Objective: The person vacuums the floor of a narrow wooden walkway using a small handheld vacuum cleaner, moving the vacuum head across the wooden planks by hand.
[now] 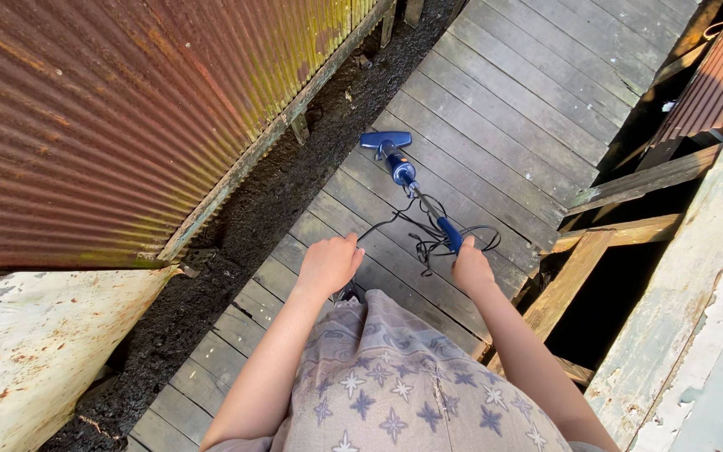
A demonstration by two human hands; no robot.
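Observation:
A blue stick vacuum cleaner (397, 159) rests its head on a weathered plank walkway (504, 125), its thin shaft slanting back toward me. My right hand (470, 268) is closed around the blue handle end. A black cord (428, 238) loops loosely on the boards beside that hand. My left hand (328, 264) hangs in front of me with its fingers curled in, holding nothing, just left of the cord. A grey patterned garment with star shapes (395, 393) covers the bottom of the view.
A rusty corrugated metal wall (110, 117) runs along the left, with a strip of dark soil (253, 209) below it. To the right, timber beams (629, 180) frame a dark gap beside the walkway, and a peeling painted board (696, 318) stands near.

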